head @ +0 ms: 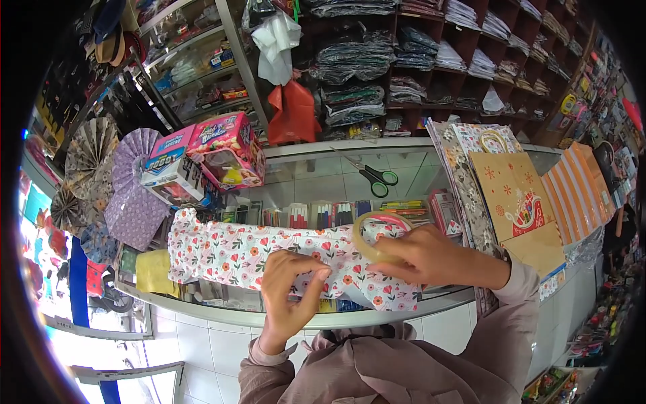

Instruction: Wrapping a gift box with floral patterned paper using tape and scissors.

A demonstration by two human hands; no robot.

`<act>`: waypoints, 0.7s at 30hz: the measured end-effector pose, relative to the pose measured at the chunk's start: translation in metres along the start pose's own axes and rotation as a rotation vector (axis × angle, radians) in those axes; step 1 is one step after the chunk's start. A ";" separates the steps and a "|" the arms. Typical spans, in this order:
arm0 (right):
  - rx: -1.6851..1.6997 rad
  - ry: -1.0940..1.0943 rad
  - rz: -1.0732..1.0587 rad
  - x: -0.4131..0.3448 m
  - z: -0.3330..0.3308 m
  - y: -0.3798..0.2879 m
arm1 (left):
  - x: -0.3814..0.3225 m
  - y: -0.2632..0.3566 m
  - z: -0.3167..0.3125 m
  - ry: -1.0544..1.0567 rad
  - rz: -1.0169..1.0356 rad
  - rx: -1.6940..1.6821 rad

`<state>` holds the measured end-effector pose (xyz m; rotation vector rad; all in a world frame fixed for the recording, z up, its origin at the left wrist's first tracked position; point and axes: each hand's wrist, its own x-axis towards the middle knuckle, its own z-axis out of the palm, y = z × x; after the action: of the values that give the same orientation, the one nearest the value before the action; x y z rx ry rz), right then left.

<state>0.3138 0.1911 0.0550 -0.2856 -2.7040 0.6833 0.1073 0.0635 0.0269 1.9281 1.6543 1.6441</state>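
A long bundle in white floral wrapping paper (237,247) lies across the glass display counter (313,318). My right hand (434,255) grips a large roll of clear adhesive tape (359,235), tilted above the bundle's right part. Over the middle of the paper is my left hand (292,290), fingers bent and thumb tip close to the index fingertip. Whether a strip of clear tape is pinched there cannot be made out. At the bundle's lower right, a paper edge hangs loose towards me. Scissors with black and green handles (376,179) lie beyond it, blades partly apart.
Toy boxes (227,151) and folded paper fans (133,197) stand at the left, near a yellow cloth (155,272). Upright sheets of patterned paper and a brown gift bag (509,187) flank the right side. Pens and markers (323,214) show through the glass. Shelves of packed clothes (353,55) rise behind.
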 end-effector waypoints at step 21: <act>-0.190 -0.074 0.138 0.005 -0.031 0.031 | 0.012 -0.017 -0.031 0.068 -0.318 0.072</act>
<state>0.3242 0.2318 0.0669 -0.5078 -2.8451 0.4818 0.0704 0.0634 0.0356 1.5489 1.9499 1.5593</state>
